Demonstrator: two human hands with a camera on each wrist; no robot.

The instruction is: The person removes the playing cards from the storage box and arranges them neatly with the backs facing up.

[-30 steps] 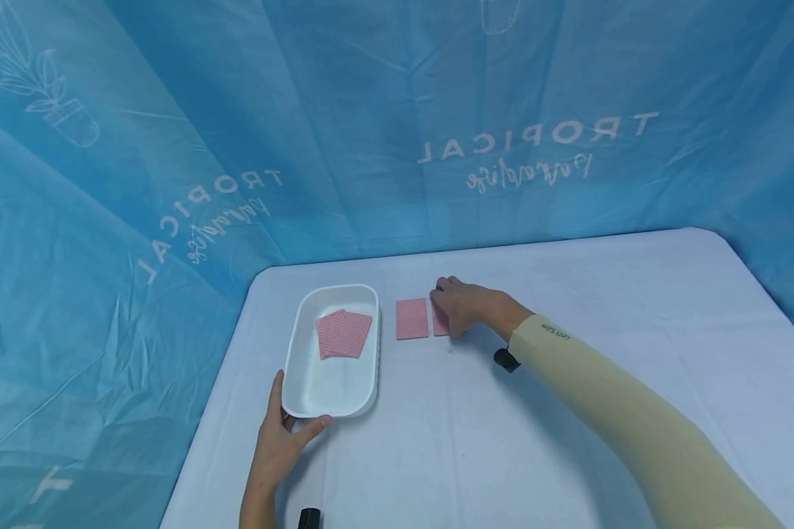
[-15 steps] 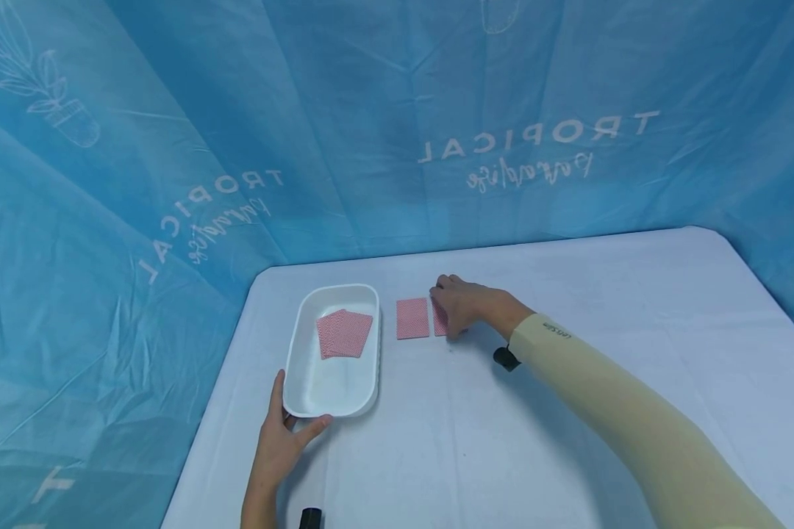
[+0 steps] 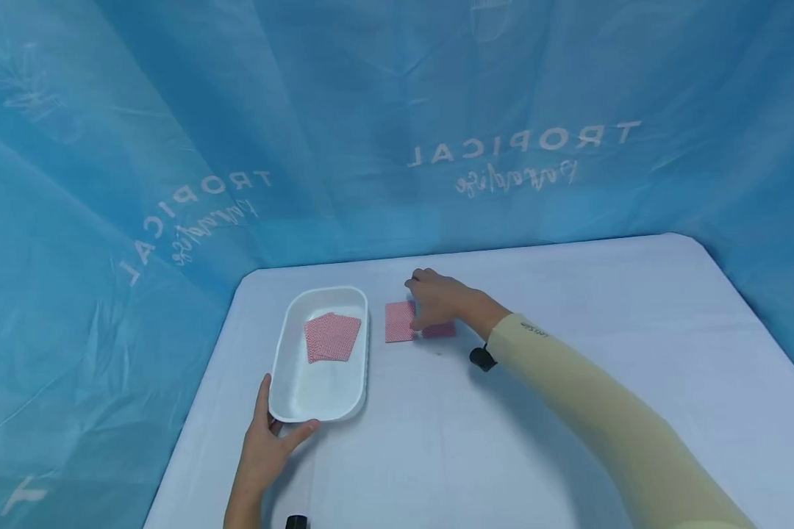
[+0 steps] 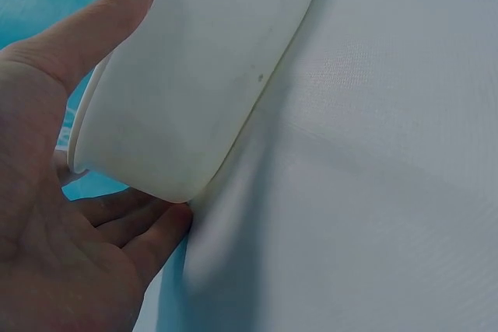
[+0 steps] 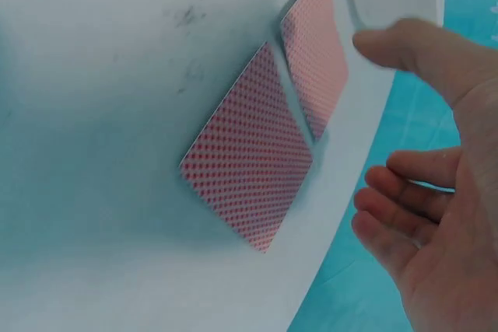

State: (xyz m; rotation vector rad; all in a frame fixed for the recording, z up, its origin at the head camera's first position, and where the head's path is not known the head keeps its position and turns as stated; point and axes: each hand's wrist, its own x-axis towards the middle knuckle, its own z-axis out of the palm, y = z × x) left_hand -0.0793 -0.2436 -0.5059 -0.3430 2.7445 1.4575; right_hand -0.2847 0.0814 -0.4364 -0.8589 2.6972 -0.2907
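1. The fingers (image 4: 159, 242) of the left hand (image 3: 261, 454) lie on one side of a tray corner and the thumb (image 4: 101, 29) on the other, gripping it between them; a black cylindrical piece (image 3: 296, 522) shows just below the wrist.
2. The white plastic tray (image 3: 317, 386), oblong with rounded corners, is held at its near left corner.
3. Inside it, toward the far end, red-and-white patterned playing cards (image 3: 336, 339) overlap, fanned slightly, backs up.
4. From the right comes a pale yellow sleeve (image 3: 582, 400), with a black piece (image 3: 482, 358) by its cuff.
5. The right hand (image 3: 437, 297) hovers over the table, thumb well apart from loosely bent fingers.
6. Under it lie the right-hand card (image 3: 440, 330), partly hidden, and the left-hand card (image 3: 398, 322), side by side with a narrow gap, right of the tray. Whether either is a stack, I cannot tell.
7. Beyond the white-covered table (image 3: 622, 330) hangs a blue curtain (image 3: 344, 110) with mirrored "TROPICAL Paradise" lettering.
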